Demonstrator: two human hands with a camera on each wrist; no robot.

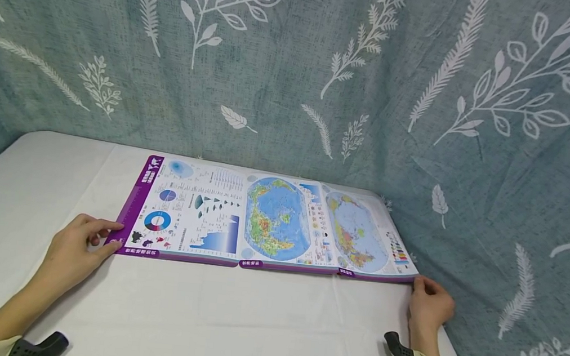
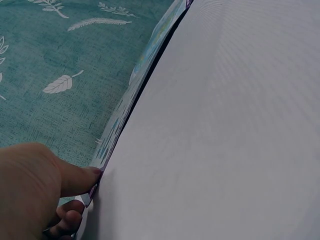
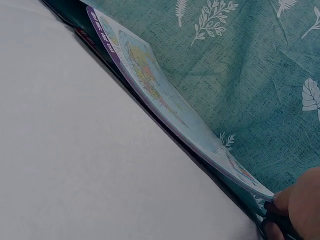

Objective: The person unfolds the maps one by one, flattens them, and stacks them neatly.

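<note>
A long folding world map [image 1: 276,217] lies unfolded in three panels across the white table, its purple strip at the left end. Charts fill the left panel; the other two show world maps. At the near left corner, my left hand [image 1: 72,250] pinches the purple edge between thumb and fingers. My right hand [image 1: 433,305] pinches the near right corner. In the right wrist view, the right panel [image 3: 165,107] bends, and a dark gap shows beneath its near edge. The left wrist view shows the left thumb [image 2: 80,177] on top of the map's edge.
A white cloth [image 1: 232,320] covers the table, which ends close behind the map and beside the right hand. A teal curtain [image 1: 283,87] with white leaf prints hangs at the back and right. Black wrist devices [image 1: 399,348] sit by both cream sleeves.
</note>
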